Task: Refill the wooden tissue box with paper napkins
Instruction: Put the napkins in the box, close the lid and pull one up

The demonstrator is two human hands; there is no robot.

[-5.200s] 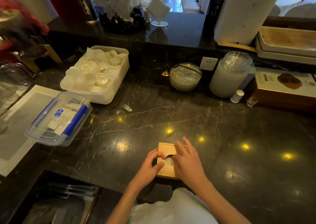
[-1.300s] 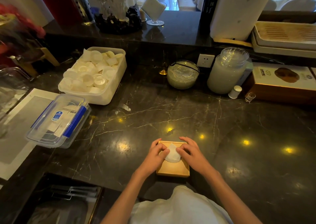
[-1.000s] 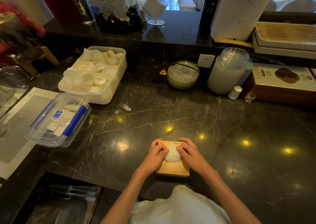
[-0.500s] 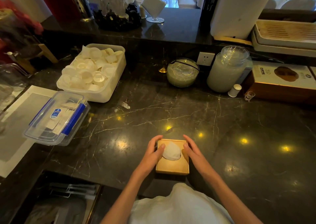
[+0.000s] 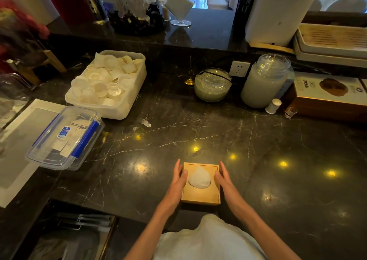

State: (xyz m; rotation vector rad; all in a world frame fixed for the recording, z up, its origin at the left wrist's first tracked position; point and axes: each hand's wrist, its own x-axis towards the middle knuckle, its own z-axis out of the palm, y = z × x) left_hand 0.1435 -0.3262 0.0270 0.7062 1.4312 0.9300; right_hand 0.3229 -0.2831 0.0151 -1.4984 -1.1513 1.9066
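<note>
The square wooden tissue box (image 5: 200,197) stands on the dark marble counter (image 5: 198,128), close to its front edge. A white paper napkin (image 5: 199,178) puffs up out of the round hole in the box's lid. My left hand (image 5: 177,180) lies flat against the box's left side, thumb on the top edge. My right hand (image 5: 223,178) presses flat against the right side. The box is held between the two hands, fingers stretched forward.
A clear lidded container with blue clips (image 5: 65,138) and a white tub of small cups (image 5: 107,82) stand at the left. A glass bowl (image 5: 212,84), a tall jar (image 5: 265,80), a small shaker (image 5: 273,106) and a brown carton (image 5: 327,96) line the back.
My fingers have left the napkin and the lid's hole. Both hands have slid outward to the box's sides. The napkin now stands free above the lid.
</note>
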